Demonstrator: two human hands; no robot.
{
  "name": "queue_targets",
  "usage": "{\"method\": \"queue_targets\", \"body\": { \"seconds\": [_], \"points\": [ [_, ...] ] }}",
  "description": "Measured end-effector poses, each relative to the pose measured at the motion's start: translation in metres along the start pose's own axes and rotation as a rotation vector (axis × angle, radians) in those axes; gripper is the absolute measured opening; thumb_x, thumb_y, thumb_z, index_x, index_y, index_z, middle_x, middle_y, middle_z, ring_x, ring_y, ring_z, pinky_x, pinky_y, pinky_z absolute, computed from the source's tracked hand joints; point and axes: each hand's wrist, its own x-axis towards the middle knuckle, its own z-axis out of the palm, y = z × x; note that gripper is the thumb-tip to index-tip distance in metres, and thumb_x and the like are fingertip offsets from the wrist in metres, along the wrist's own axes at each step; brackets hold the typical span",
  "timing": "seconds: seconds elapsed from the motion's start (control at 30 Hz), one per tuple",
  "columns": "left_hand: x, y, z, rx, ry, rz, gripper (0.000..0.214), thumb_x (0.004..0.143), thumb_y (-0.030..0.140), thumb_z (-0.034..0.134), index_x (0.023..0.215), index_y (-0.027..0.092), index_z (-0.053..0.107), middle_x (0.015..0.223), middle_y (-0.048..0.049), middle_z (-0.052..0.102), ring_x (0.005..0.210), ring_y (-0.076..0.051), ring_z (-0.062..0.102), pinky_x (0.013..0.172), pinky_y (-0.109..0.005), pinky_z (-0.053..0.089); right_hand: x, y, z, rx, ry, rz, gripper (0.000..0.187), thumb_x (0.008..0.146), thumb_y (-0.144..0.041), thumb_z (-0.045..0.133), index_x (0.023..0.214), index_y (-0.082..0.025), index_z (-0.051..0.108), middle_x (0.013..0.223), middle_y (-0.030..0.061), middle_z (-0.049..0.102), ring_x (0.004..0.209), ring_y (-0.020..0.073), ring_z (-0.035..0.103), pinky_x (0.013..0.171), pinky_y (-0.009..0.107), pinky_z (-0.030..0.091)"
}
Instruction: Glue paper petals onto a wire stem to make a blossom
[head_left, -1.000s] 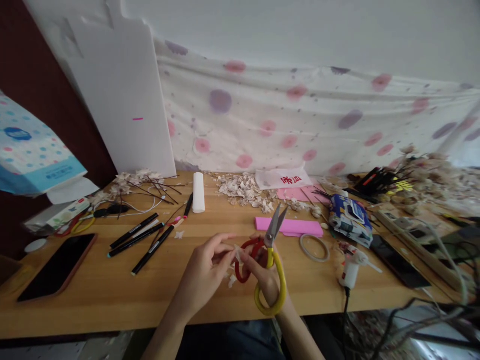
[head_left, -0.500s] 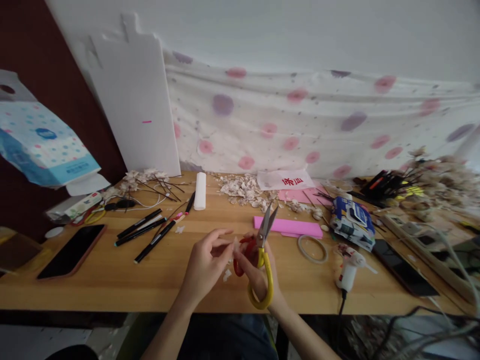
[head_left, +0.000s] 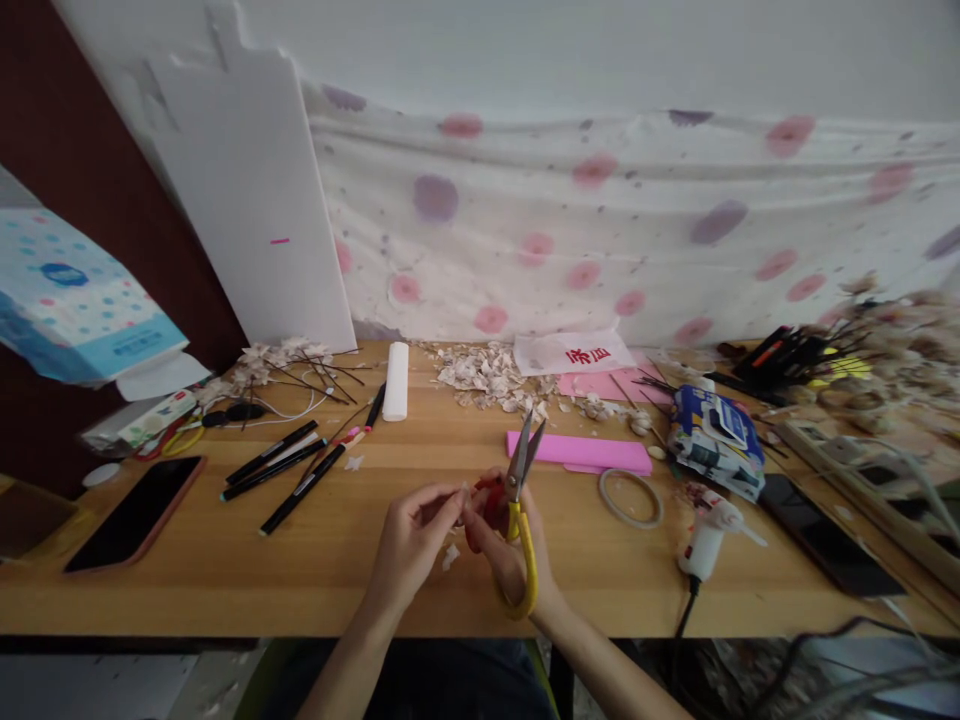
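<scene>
My right hand [head_left: 506,550] is wrapped about a pair of scissors [head_left: 517,500] with yellow and red handles, their parted blades pointing away from me. Its fingertips meet those of my left hand [head_left: 424,525], whose thumb and fingers pinch a small pale piece [head_left: 463,495], perhaps a petal; its kind is hard to make out. Just below, on the wooden table [head_left: 322,590], lies a small white scrap [head_left: 450,556]. Another white petal-like piece [head_left: 354,463] rests by the black markers [head_left: 300,490].
Behind my hands lie a heap of dried petals [head_left: 487,375], a white roll [head_left: 396,382] and folded pink paper [head_left: 581,452]. To the right are a tape roll [head_left: 630,498], a glue gun [head_left: 705,540], a wipes pack [head_left: 716,440] and a phone [head_left: 825,540]. Another phone [head_left: 135,513] lies left.
The view has shifted slightly. My left fingers have drawn closer together round the small pale piece beside my right fingertips. The scissors stay in my right hand.
</scene>
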Motion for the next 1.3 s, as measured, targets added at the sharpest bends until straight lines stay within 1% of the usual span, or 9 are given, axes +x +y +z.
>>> {"method": "queue_targets", "body": {
  "seconds": [0.17, 0.5, 0.7, 0.9, 1.07, 1.13, 1.2, 1.27, 1.3],
  "points": [
    [0.001, 0.001, -0.004, -0.013, 0.042, 0.019, 0.015, 0.076, 0.033, 0.079, 0.081, 0.020, 0.084, 0.082, -0.0048, 0.083, 0.078, -0.020, 0.075, 0.074, -0.024, 0.060, 0.001, 0.004, 0.004, 0.009, -0.028, 0.027, 0.032, 0.089, -0.035, 0.077, 0.109, -0.025, 0.054, 0.072, -0.0066, 0.059, 0.054, 0.0082, 0.049, 0.049, 0.020, 0.039],
    [0.001, 0.005, -0.003, -0.072, 0.034, -0.031, 0.020, 0.067, 0.036, 0.087, 0.080, 0.021, 0.084, 0.081, -0.0044, 0.083, 0.080, -0.020, 0.076, 0.076, -0.024, 0.059, -0.002, 0.020, 0.004, 0.005, -0.025, 0.039, 0.030, 0.088, -0.029, 0.075, 0.111, -0.026, 0.056, 0.077, -0.0049, 0.061, 0.057, 0.0091, 0.052, 0.049, 0.020, 0.041],
    [-0.001, 0.002, 0.001, -0.126, 0.051, -0.106, 0.033, 0.060, 0.043, 0.091, 0.081, 0.018, 0.083, 0.080, -0.0066, 0.083, 0.079, -0.022, 0.077, 0.077, -0.028, 0.061, -0.003, 0.016, 0.001, -0.017, -0.014, 0.032, 0.030, 0.087, -0.030, 0.075, 0.109, -0.025, 0.057, 0.077, -0.0037, 0.062, 0.059, 0.0098, 0.054, 0.050, 0.020, 0.042],
    [-0.007, 0.002, 0.007, -0.155, 0.044, -0.140, 0.038, 0.059, 0.045, 0.091, 0.084, 0.017, 0.083, 0.082, -0.0083, 0.083, 0.079, -0.022, 0.077, 0.075, -0.029, 0.061, -0.009, 0.009, -0.001, -0.047, 0.016, 0.026, 0.034, 0.086, -0.037, 0.075, 0.110, -0.024, 0.055, 0.076, -0.0028, 0.061, 0.058, 0.0116, 0.055, 0.047, 0.021, 0.042],
    [-0.010, 0.001, 0.016, -0.140, 0.015, -0.175, 0.031, 0.061, 0.040, 0.091, 0.076, 0.015, 0.081, 0.072, -0.0089, 0.080, 0.070, -0.024, 0.077, 0.062, -0.027, 0.059, -0.014, 0.005, -0.009, -0.121, 0.067, 0.008, 0.034, 0.090, -0.041, 0.073, 0.111, -0.024, 0.052, 0.076, -0.0028, 0.059, 0.061, 0.0135, 0.056, 0.049, 0.023, 0.042],
    [-0.010, -0.003, 0.019, -0.143, 0.009, -0.182, 0.031, 0.062, 0.041, 0.091, 0.077, 0.015, 0.081, 0.074, -0.0092, 0.081, 0.073, -0.024, 0.078, 0.063, -0.028, 0.059, -0.017, 0.003, -0.015, -0.164, 0.076, -0.001, 0.034, 0.091, -0.043, 0.071, 0.112, -0.024, 0.052, 0.078, -0.0027, 0.059, 0.062, 0.0142, 0.056, 0.053, 0.025, 0.045],
    [-0.010, -0.008, 0.021, -0.153, 0.006, -0.179, 0.033, 0.063, 0.041, 0.091, 0.081, 0.015, 0.082, 0.081, -0.0105, 0.083, 0.080, -0.025, 0.079, 0.070, -0.029, 0.060, -0.020, -0.001, -0.022, -0.217, 0.073, -0.012, 0.032, 0.092, -0.043, 0.070, 0.112, -0.024, 0.054, 0.080, -0.0020, 0.060, 0.066, 0.0153, 0.058, 0.059, 0.028, 0.049],
    [-0.011, -0.011, 0.021, -0.163, 0.014, -0.167, 0.035, 0.062, 0.042, 0.092, 0.082, 0.015, 0.082, 0.086, -0.0117, 0.084, 0.085, -0.026, 0.079, 0.075, -0.029, 0.060, -0.023, -0.006, -0.029, -0.280, 0.049, -0.018, 0.031, 0.092, -0.044, 0.070, 0.111, -0.024, 0.056, 0.080, -0.0019, 0.061, 0.068, 0.0163, 0.059, 0.062, 0.029, 0.049],
    [-0.011, -0.012, 0.021, -0.168, 0.021, -0.161, 0.035, 0.062, 0.041, 0.092, 0.083, 0.015, 0.082, 0.086, -0.0118, 0.084, 0.086, -0.025, 0.078, 0.074, -0.028, 0.060, -0.024, -0.009, -0.032, -0.312, 0.031, -0.020, 0.032, 0.091, -0.045, 0.070, 0.111, -0.024, 0.057, 0.079, -0.0021, 0.060, 0.067, 0.0164, 0.058, 0.062, 0.029, 0.048]
  ]
}}
